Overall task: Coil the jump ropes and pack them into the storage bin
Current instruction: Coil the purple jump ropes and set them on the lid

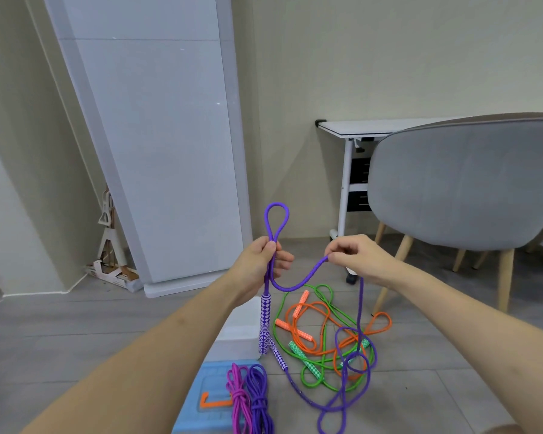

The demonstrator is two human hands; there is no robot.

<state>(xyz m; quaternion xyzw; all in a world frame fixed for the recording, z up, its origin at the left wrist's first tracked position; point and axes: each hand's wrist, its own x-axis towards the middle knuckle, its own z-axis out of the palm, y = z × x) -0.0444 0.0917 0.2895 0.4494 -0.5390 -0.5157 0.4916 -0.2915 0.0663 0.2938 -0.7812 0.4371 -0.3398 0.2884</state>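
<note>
1. Grey chair [458, 183] at 2 o'clock, white table [358, 128] behind it.
2. Blue storage bin [195, 402] at 6 o'clock; coiled pink rope [239, 399] and coiled purple rope [259, 399] lie on it.
3. Green rope [326, 361] and orange rope [320, 311] lie tangled on the floor at 5 o'clock.
4. We hold the purple rope [290, 288] mid-frame: left hand [261, 261] curls round a loop, handles dangling; right hand [355, 253] pinches the strand.
5. Cord looks light, limp and tangle-prone; best gripped near the handles.
</note>
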